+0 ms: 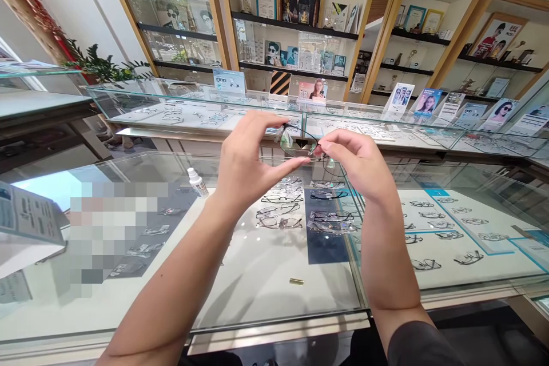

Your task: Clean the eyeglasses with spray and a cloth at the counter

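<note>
A pair of thin black-framed eyeglasses (295,142) is raised above the glass display counter, between both hands. My left hand (251,163) grips one lens rim, its index finger at the top edge and its thumb beneath. My right hand (358,161) pinches the frame near the bridge, fingertips pressed together. The other lens hangs partly behind the right fingers. A small white spray bottle (198,183) stands on the counter, left of the hands.
Rows of eyeglasses (281,214) lie inside the glass counter (274,320). A folded printed card (32,220) stands at the left. Behind are another glass showcase (193,114) with upright cards, and wooden shelves (295,26). A plant (100,63) is at back left.
</note>
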Tool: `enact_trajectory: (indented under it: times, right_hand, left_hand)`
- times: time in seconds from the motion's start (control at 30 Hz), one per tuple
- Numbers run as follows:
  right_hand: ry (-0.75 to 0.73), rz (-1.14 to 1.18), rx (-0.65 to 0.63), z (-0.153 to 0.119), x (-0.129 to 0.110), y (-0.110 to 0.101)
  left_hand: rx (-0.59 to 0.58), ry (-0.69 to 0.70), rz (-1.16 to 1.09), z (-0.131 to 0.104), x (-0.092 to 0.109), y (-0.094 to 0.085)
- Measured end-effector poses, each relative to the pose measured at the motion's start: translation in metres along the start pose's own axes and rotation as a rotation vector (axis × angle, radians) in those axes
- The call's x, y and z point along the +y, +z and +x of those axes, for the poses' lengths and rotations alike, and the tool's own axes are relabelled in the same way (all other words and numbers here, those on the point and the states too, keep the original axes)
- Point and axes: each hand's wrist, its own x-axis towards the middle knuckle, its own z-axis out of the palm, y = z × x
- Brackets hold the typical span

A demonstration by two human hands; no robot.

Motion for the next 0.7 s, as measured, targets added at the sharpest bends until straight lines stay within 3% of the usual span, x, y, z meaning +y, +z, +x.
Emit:
enact_trajectory:
  times: [0.27, 0.7]
  right_hand:
    - [-0.171, -0.269, 0.339, -0.005, -0.002, 0.008]
    - [-0.204, -0.348, 0.403, -0.008, -0.003, 0.013]
  left_hand:
    - [0.206, -0.178, 0.011, 0.000, -0.001, -0.003]
    - [0.225, -0.218, 0.018, -0.001, -0.002, -0.006]
